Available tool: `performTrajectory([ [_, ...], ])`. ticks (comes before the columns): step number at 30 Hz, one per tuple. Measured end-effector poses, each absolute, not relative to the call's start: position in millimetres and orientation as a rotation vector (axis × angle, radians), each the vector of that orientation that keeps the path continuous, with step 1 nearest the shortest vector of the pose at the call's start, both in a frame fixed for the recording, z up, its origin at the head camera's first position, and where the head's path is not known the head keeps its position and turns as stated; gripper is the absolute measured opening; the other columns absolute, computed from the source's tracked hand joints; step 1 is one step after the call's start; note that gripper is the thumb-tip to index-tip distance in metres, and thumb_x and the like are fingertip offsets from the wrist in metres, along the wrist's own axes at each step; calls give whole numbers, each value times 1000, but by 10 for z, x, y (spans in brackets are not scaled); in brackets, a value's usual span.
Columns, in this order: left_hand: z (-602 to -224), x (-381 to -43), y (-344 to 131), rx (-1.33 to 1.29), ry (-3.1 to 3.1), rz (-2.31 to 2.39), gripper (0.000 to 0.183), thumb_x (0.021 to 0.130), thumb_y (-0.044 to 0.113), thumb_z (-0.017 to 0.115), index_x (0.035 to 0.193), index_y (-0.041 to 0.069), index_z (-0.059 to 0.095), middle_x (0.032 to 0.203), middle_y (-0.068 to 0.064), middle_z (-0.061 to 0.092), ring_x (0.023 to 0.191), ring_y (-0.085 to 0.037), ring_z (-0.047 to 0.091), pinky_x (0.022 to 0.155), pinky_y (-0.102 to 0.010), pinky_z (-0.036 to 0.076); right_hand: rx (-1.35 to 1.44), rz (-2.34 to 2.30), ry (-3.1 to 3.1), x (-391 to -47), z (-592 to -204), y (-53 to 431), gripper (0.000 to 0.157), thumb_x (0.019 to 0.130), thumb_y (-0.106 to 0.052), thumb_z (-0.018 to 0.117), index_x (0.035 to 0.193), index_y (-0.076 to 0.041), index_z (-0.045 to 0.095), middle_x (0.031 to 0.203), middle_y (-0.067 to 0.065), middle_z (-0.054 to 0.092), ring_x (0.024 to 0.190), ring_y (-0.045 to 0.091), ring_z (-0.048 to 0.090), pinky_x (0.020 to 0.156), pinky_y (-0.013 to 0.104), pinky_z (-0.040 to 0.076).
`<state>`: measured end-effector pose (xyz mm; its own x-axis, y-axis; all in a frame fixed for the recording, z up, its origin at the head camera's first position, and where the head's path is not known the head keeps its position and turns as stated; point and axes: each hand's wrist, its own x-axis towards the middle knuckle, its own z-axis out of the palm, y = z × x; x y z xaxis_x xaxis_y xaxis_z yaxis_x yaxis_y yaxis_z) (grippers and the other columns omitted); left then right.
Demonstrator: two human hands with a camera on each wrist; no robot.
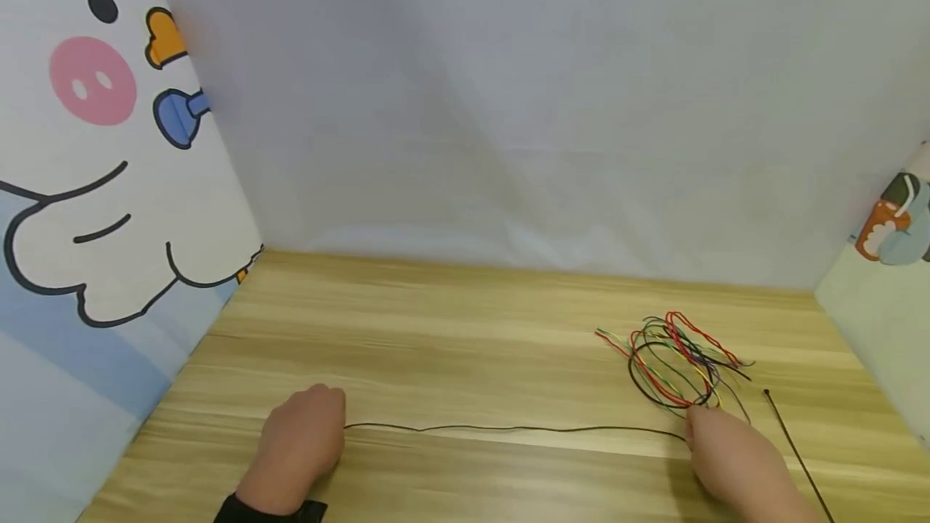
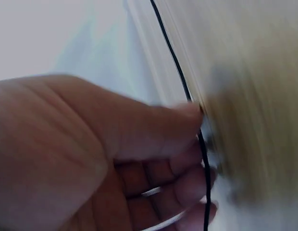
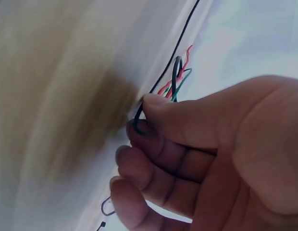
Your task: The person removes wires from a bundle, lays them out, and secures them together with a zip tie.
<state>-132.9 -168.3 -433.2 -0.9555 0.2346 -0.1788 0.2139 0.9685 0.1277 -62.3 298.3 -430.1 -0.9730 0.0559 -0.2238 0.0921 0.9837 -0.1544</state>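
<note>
1. Running side to side, the thin black wire (image 1: 516, 428) spans the gap between my hands.
2. My left hand (image 1: 301, 438) pinches it; so does my right hand (image 1: 734, 454) (nearer the tangled multicoloured wires (image 1: 690, 355), which lie just beyond).
</note>
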Motion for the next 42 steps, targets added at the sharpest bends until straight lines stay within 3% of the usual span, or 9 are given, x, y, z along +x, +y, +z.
performTrajectory([
  [7, -4277, -1355, -1579, 492, 2966, 182, 11, 83, 6, 68, 79, 13, 61, 74, -1, 54, 64, -18, 49, 56, -38, 47, 137, -260, 2922, -605, -4238, 2911, 21, 88, 0, 52, 71, -12, 52, 61, 1, 48, 55, 17, 42, 49, 33, 36],
  [12, -4175, -1381, -1503, 499, 2962, 196, 9, 88, 20, 66, 85, 14, 61, 79, -1, 57, 68, -18, 51, 61, -38, 47, 120, -263, 3022, -598, -4130, 2825, 20, 89, -6, 55, 70, -13, 52, 61, 1, 48, 55, 16, 42, 48, 33, 35],
  [17, -4082, -1345, -1452, 546, 2973, 223, 11, 86, 23, 68, 87, 14, 61, 82, -1, 60, 73, -19, 55, 64, -39, 49, 140, -315, 3150, -644, -3934, 2773, 16, 89, -16, 59, 74, -12, 56, 61, 0, 50, 51, 15, 43, 45, 33, 36],
  [21, -4064, -1312, -1439, 551, 2966, 233, 13, 85, 23, 69, 87, 13, 61, 81, -1, 59, 73, -19, 54, 64, -39, 49, 116, -331, 3221, -777, -3769, 2790, 17, 89, -15, 59, 74, -9, 55, 58, 2, 48, 46, 15, 41, 41, 30, 32],
  [27, -4081, -1245, -1407, 622, 3010, 260, 14, 82, 22, 71, 83, 12, 62, 78, -1, 59, 71, -20, 54, 64, -40, 48, 41, -278, 3311, -984, -3680, 2765, 13, 89, -12, 61, 89, 1, 60, 73, 12, 57, 53, 19, 49, 44, 34, 40],
  [33, -4093, -1199, -1393, 651, 3026, 274, 13, 83, 22, 70, 83, 12, 62, 78, 1, 58, 71, -19, 54, 65, -39, 49, 76, -264, 3315, -1091, -3790, 2708, 25, 89, -12, 63, 106, 6, 62, 93, 23, 62, 67, 31, 60, 52, 45, 50],
  [37, -4101, -1180, -1408, 656, 3034, 272, 13, 83, 22, 69, 82, 12, 61, 76, 1, 57, 70, -19, 54, 65, -39, 48, 106, -293, 3252, -1106, -3890, 2714, 23, 90, -12, 61, 105, 6, 62, 91, 23, 65, 66, 31, 60, 51, 44, 50],
  [42, -4107, -1160, -1414, 659, 3033, 274, 15, 83, 24, 70, 81, 12, 61, 75, 1, 57, 69, -19, 53, 64, -39, 48, 219, -478, 3292, -1102, -3945, 2760, 29, 91, -13, 59, 108, 9, 51, 90, 27, 60, 59, 29, 55, 46, 41, 44],
])
